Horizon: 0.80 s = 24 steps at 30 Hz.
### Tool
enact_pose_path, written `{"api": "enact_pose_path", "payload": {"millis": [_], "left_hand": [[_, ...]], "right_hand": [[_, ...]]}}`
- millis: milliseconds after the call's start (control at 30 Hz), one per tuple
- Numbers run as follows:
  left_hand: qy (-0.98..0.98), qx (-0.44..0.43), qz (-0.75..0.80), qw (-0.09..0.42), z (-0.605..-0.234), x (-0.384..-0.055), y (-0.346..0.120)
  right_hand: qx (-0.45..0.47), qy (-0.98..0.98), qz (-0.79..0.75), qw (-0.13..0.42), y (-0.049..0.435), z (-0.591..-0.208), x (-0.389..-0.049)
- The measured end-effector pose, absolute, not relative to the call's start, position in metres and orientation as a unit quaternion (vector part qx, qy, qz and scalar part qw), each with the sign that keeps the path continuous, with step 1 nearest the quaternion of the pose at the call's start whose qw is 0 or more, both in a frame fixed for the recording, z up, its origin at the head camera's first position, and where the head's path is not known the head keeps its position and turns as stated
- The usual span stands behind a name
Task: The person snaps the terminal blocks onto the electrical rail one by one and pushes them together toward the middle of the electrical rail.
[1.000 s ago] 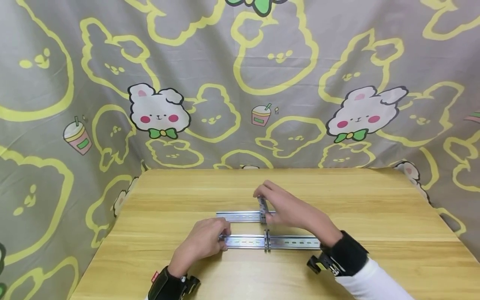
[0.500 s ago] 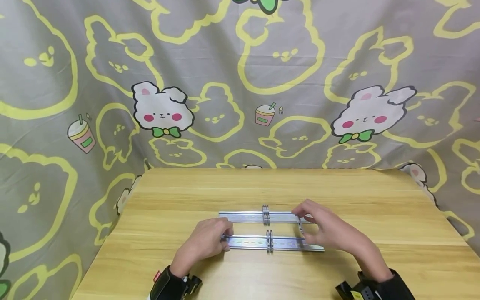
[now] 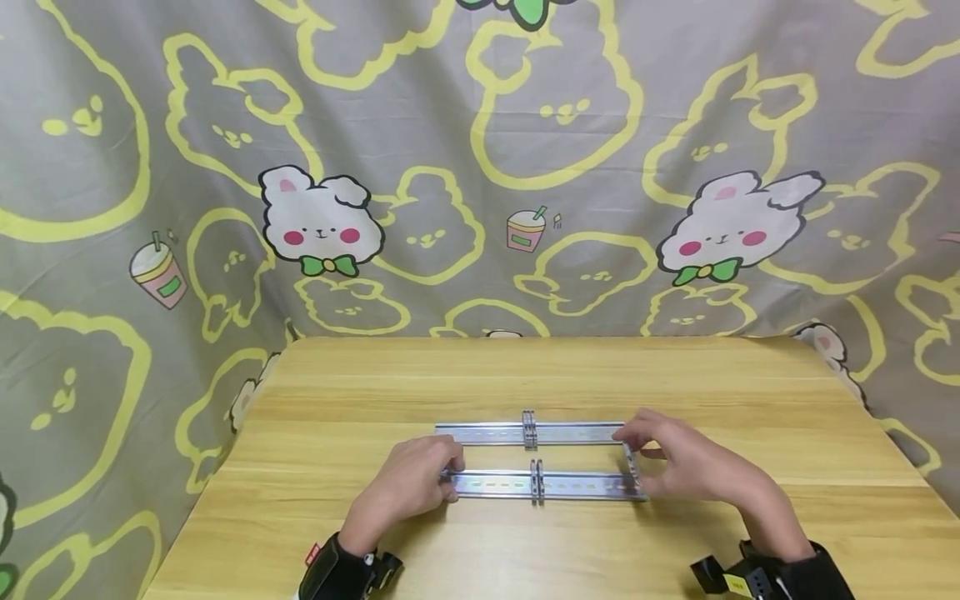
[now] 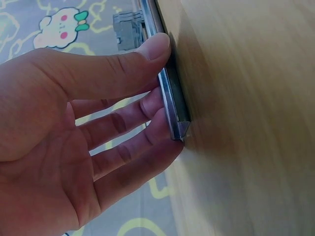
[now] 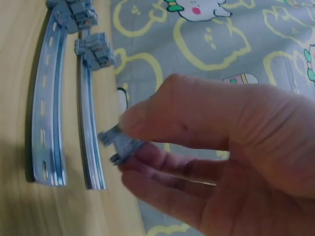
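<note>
Two slotted metal DIN rails lie parallel on the table. My left hand (image 3: pixel 411 475) grips the left end of the near rail (image 3: pixel 495 483), thumb along one edge and fingers at the other, as the left wrist view shows. Grey terminal blocks (image 3: pixel 537 482) stand at the middle of that rail, with a small gap between them. More grey blocks (image 3: pixel 529 430) sit close together on the far rail (image 3: pixel 581 433). My right hand (image 3: pixel 690 458) pinches a thin grey terminal block (image 5: pixel 123 144) between thumb and fingers, over the right ends of the rails.
The wooden table (image 3: pixel 480 375) runs back to a patterned grey curtain (image 3: pixel 450 125), which also hangs along both sides. A black strap with a small camera (image 3: pixel 348 567) is on the left wrist; the right wrist (image 3: pixel 780 571) has one too.
My right hand has moved right, from the middle of the far rail to the rails' right ends, with the terminal block pinched in it. My left hand has stayed on the near rail.
</note>
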<state>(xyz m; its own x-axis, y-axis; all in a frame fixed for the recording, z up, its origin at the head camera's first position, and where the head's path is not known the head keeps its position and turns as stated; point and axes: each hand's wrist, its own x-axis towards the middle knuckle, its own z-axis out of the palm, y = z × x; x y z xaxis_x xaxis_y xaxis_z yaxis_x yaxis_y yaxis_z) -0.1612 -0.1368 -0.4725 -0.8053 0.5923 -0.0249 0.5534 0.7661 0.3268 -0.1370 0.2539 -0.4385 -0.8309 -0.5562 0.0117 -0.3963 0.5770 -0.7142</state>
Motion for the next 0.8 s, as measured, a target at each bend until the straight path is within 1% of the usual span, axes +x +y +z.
{"api": "enact_pose_path", "payload": {"millis": [233,367,667,800], "left_hand": [[0.938,0.302,0.157,0.056,-0.472,-0.161,-0.139],[0.938,0.302,0.158,0.058,-0.472,-0.161,-0.139],[0.937,0.306,0.159,0.058,-0.471,-0.161,-0.138],[0.936,0.308,0.16,0.057,-0.471,-0.161,-0.137]], "right_hand": [[-0.242,0.879,-0.375,0.165,0.27,-0.442,-0.137],[-0.226,0.882,-0.368,0.187,0.277,-0.443,-0.138],[-0.231,0.871,-0.384,0.203,0.276,-0.449,-0.138],[-0.239,0.87,-0.383,0.197,0.274,-0.452,-0.139]]}}
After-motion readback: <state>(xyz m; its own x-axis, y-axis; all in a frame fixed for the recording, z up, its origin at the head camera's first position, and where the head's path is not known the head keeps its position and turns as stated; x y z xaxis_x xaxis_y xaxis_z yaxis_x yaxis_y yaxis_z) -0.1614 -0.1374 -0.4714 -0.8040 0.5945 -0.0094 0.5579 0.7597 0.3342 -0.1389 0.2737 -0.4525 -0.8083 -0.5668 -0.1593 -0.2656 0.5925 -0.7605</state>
